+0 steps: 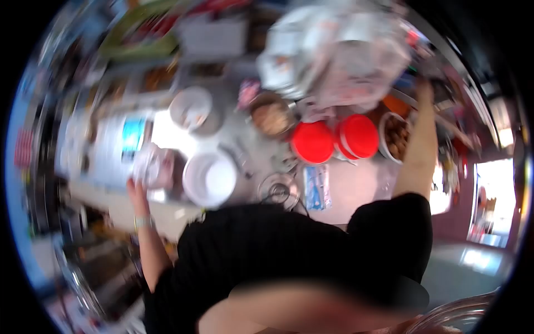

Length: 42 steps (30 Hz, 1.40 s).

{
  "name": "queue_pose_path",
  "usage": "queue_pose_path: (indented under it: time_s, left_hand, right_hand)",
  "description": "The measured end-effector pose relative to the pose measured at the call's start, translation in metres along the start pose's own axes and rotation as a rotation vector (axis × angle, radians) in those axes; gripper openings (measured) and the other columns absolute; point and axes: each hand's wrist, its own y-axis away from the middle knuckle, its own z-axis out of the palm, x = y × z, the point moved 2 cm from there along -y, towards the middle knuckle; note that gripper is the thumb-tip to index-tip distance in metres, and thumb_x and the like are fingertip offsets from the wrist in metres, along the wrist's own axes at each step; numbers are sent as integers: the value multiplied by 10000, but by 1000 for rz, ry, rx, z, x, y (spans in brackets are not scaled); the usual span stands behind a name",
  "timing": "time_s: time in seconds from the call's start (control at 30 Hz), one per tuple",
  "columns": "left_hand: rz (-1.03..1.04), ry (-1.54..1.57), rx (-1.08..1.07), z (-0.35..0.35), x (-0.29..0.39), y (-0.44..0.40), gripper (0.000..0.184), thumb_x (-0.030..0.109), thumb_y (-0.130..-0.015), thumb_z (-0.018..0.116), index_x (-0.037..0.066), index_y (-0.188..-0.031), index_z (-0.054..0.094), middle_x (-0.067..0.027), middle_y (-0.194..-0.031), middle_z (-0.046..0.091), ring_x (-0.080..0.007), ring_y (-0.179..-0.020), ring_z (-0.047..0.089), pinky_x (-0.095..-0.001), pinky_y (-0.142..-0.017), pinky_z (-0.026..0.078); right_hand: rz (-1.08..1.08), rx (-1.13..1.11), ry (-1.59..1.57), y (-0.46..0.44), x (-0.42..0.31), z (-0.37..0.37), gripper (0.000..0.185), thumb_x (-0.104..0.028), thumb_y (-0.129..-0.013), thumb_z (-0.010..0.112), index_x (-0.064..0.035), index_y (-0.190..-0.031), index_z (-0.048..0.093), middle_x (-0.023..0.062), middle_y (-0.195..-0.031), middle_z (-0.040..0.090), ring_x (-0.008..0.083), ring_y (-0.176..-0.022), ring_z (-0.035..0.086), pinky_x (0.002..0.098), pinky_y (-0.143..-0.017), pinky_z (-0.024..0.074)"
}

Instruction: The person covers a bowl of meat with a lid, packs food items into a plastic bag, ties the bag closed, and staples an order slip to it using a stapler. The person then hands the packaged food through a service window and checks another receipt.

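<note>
My left hand (137,199) is at the front edge of the counter on the left, fingers stretched upward. Its fingertips meet the lower left side of a see-through plastic container (154,168) with something pinkish inside; whether they touch it is blurred. A white tub (192,181) stands just right of that container. Far off at the back right, my right arm reaches out past a bowl of brown round pieces (396,139). My right hand (425,83) is smeared by motion beside dark items, and its fingers cannot be made out.
Two red-lidded tubs (312,143) stand mid-counter, before big white plastic bags (339,55). Nearby are a metal bowl of light food (271,115), a white bucket (192,106), a round metal lid (279,190) and a blue-and-white packet (317,188). A green tray (133,33) is at the back left.
</note>
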Motion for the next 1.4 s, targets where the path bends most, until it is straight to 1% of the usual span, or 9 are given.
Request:
queue_pose_path:
  time_s: [0.07, 0.13, 0.3, 0.37, 0.43, 0.53, 0.77, 1.3, 1.4]
  left_hand:
    - [-42, 200, -5, -10, 1, 4, 533, 126, -892, 499, 61, -1392, 327, -143, -1338, 458, -214, -1117, 511, -334, -896, 456]
    - [-19, -50, -12, -24, -23, -10, 483, 87, -875, 537, 47, -1339, 409, -151, -1300, 523, -241, -1116, 551, -338, -906, 464]
    - [220, -291, -29, -32, -11, -10, 299, 104, -901, 584, 77, -1199, 597, -89, -1131, 657, -209, -1027, 630, -307, -871, 492]
    - [270, -386, -22, -39, 2, -8, 249, 130, -909, 579, 74, -1146, 632, -113, -1051, 682, -224, -950, 657, -299, -829, 504]
    - [214, -317, -68, -39, 4, -10, 229, 177, -915, 581, 59, -1100, 645, -131, -1006, 687, -242, -917, 662, -305, -806, 506]
    - [203, -318, -73, -45, -6, -25, 267, 258, -911, 607, 50, -1077, 632, -117, -986, 683, -207, -896, 647, -310, -803, 493]
    - [55, -9, -446, -62, 10, -53, 322, 257, -920, 614, 1, -1116, 637, -29, -1063, 657, -106, -994, 578, -246, -905, 431]
    - [48, 90, -802, -74, -8, -97, 297, 146, -910, 619, -30, -1149, 615, -58, -1028, 669, -106, -951, 597, -240, -874, 467]
    - [101, -45, -713, -70, -13, -99, 271, 197, -874, 665, 7, -1068, 670, -72, -920, 695, -100, -839, 622, -242, -769, 487]
  right_hand:
    - [453, -635, -75, 29, -24, 8, 234, -229, -923, 484, -84, -1062, 605, 55, -984, 634, 161, -902, 610, 312, -757, 498]
    - [461, -323, 206, 38, -34, -83, 294, -234, -908, 512, -70, -1132, 609, 107, -1043, 655, 181, -964, 625, 346, -766, 491]
    - [738, 469, -655, 9, -117, -357, 261, -198, -839, 571, 40, -944, 590, 203, -853, 629, 373, -797, 598, 458, -739, 484]
    - [1044, 566, -2415, -26, -169, -463, 342, -285, -903, 482, 40, -939, 586, 181, -878, 624, 327, -849, 608, 430, -802, 488]
    - [921, 107, -2602, -37, -222, -523, 393, -313, -932, 394, 22, -902, 597, 141, -903, 622, 249, -878, 599, 358, -813, 476]
    - [318, -415, -1920, -65, -317, -585, 401, -303, -1005, 399, 0, -913, 645, 71, -854, 646, 148, -818, 580, 270, -747, 446]
    - [-289, -851, -2574, -197, -401, -828, 367, -321, -971, 487, 9, -1051, 626, 87, -890, 679, 183, -807, 629, 316, -735, 490]
    - [163, -1233, -2645, -207, -459, -873, 378, -321, -986, 456, 12, -1083, 605, 81, -934, 670, 150, -823, 629, 311, -717, 497]
    - [-263, -789, -2404, -205, -398, -845, 348, -304, -969, 502, -30, -1164, 594, 62, -1033, 646, 118, -937, 587, 277, -795, 478]
